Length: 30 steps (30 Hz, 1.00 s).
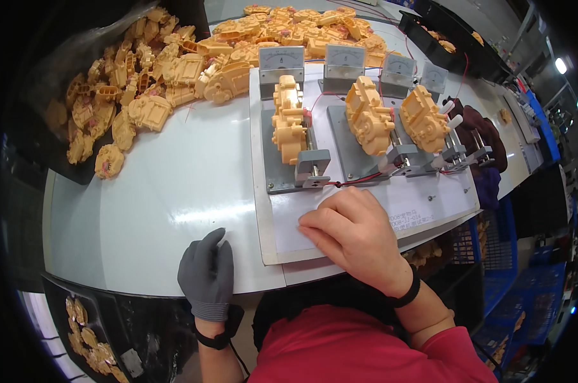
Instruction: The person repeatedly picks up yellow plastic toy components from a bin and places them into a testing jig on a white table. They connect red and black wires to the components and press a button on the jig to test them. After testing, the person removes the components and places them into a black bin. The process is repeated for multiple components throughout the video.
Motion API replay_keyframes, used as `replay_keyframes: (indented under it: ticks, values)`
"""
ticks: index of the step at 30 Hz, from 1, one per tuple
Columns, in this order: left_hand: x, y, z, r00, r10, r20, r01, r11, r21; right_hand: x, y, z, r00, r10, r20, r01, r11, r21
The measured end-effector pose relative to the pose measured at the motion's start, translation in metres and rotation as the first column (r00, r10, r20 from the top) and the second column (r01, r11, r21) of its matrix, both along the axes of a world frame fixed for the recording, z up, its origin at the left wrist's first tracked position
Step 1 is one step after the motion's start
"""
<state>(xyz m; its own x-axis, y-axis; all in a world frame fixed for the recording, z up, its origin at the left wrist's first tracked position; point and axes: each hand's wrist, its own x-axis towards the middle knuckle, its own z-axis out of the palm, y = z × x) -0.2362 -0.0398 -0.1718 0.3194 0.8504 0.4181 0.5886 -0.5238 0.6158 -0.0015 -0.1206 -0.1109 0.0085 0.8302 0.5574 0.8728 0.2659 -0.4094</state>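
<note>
My left hand (206, 271), in a grey glove, rests at the table's near edge with thumb and fingers a little apart and nothing visible in it. Over the front of a white board (285, 246), my bare right hand (352, 233) is closed, thumb and index finger pressed together; nothing shows between the tips. Beyond it, three yellow-orange plastic gear housings stand upright in grey test fixtures: a left one (290, 121), a middle one (370, 118) and a right one (424, 120). Neither hand touches them. A grey clamp block (312, 167) sits before the left housing.
Analog meters (282, 60) line the board's back. Piled housings (295, 29) cover the far table, and more spill from a black bin (37, 137) at left. Dark cloth (487, 131) lies right of the fixtures. Thin red wires (359, 180) cross the board. Blue crates (499, 249) stand lower right.
</note>
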Motion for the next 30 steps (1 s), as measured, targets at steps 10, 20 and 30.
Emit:
replay_keyframes:
  ticks: [10, 20, 30]
  values:
    - [-0.0003, -0.0005, -0.0015, 1.0, 0.005, -0.019, -0.005, 1.0, 0.03, -0.0032, -0.0013, -0.0027, 0.999, -0.039, 0.007, 0.039, 0.999, 0.027]
    - [0.0006, -0.0006, -0.0029, 1.0, 0.01, -0.028, -0.008, 0.997, 0.073, -0.0049, -0.0046, -0.0028, 0.995, -0.081, -0.059, 0.084, 0.996, 0.044]
    - [0.0014, -0.0023, -0.0014, 1.0, -0.002, -0.03, 0.005, 0.997, 0.077, -0.0042, -0.0042, -0.0036, 0.993, -0.091, -0.072, 0.095, 0.995, 0.044]
